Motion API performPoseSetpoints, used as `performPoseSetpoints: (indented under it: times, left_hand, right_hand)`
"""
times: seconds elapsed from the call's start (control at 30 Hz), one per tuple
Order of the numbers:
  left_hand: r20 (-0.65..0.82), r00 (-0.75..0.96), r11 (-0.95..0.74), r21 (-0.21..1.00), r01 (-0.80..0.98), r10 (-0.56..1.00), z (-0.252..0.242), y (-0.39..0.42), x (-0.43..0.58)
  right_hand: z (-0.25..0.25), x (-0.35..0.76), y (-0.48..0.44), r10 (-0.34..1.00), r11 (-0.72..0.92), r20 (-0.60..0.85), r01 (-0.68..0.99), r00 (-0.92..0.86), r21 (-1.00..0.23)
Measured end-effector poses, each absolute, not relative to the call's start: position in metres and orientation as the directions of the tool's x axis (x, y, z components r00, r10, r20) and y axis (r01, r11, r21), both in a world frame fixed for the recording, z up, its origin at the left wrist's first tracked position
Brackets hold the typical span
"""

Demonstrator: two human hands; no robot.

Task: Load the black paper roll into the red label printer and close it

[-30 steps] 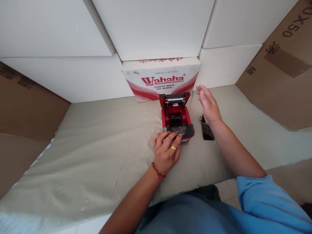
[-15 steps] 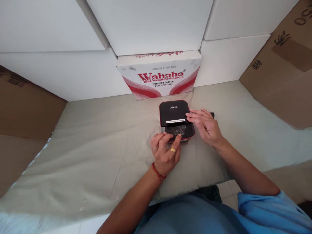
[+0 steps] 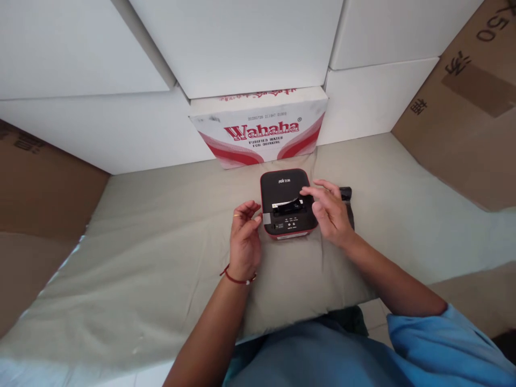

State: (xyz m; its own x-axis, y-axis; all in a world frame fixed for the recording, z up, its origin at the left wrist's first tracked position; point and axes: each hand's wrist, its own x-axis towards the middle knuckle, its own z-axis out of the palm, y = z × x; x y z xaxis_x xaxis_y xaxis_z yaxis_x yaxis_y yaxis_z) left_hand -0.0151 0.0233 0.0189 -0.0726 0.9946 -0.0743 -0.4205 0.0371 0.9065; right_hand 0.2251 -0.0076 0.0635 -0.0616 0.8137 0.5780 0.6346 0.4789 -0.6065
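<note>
A small black and red printer (image 3: pixel 286 203) sits lid-down on the grey cloth (image 3: pixel 169 252), just in front of a Wahaha water carton (image 3: pixel 258 126). My left hand (image 3: pixel 244 239) hovers at the printer's left side, fingers loosely curled and apart, holding nothing. On the right edge of the lid rests my right hand (image 3: pixel 328 212), fingers stretched out over it. A black flat object (image 3: pixel 347 196) lies behind my right hand, mostly hidden.
White foam blocks (image 3: pixel 242 48) wall the back. Brown cardboard boxes stand at the left (image 3: pixel 44 188) and at the right (image 3: pixel 463 113). The cloth's front edge drops off near my blue-clad lap.
The printer's lid went from open to closed. My right hand came down onto the lid. My left hand lifted off the printer's front and moved to its left side.
</note>
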Motion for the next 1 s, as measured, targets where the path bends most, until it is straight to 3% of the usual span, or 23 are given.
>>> performPoseSetpoints:
  times: [0.13, 0.37, 0.5, 0.6, 0.8, 0.9, 1.0]
  left_hand:
    - [-0.081, -0.031, 0.059, 0.898, -0.436, 0.996, 0.020, 0.022, -0.014]
    - [-0.123, -0.064, 0.083, 0.898, -0.432, 0.990, 0.021, 0.029, -0.008]
    - [0.022, -0.179, -0.070, 0.960, -0.270, 0.984, 0.021, 0.033, -0.002]
    - [0.073, -0.163, -0.109, 0.968, -0.224, 0.984, 0.017, 0.034, -0.003]
    - [-0.003, -0.065, -0.017, 0.955, -0.296, 0.998, 0.003, 0.033, -0.012]
    - [-0.073, -0.043, 0.048, 0.908, -0.416, 0.996, 0.001, 0.030, -0.013]
    - [-0.123, -0.092, 0.054, 0.838, -0.543, 0.988, 0.002, 0.031, -0.011]
  right_hand:
    - [0.067, 0.219, -0.017, 0.803, 0.555, 0.561, 0.594, -0.201, -0.582]
    - [0.047, 0.221, -0.034, 0.665, 0.649, 0.701, 0.664, -0.257, -0.372]
    - [0.041, 0.222, -0.036, 0.646, 0.651, 0.716, 0.680, -0.266, -0.335]
    - [0.039, 0.224, -0.037, 0.688, 0.631, 0.671, 0.685, -0.277, -0.364]
    - [0.039, 0.225, -0.035, 0.666, 0.644, 0.682, 0.695, -0.302, -0.320]
    - [0.050, 0.223, -0.031, 0.612, 0.702, 0.721, 0.645, -0.327, -0.303]
    - [0.070, 0.223, -0.024, 0.600, 0.746, 0.739, 0.548, -0.307, -0.378]
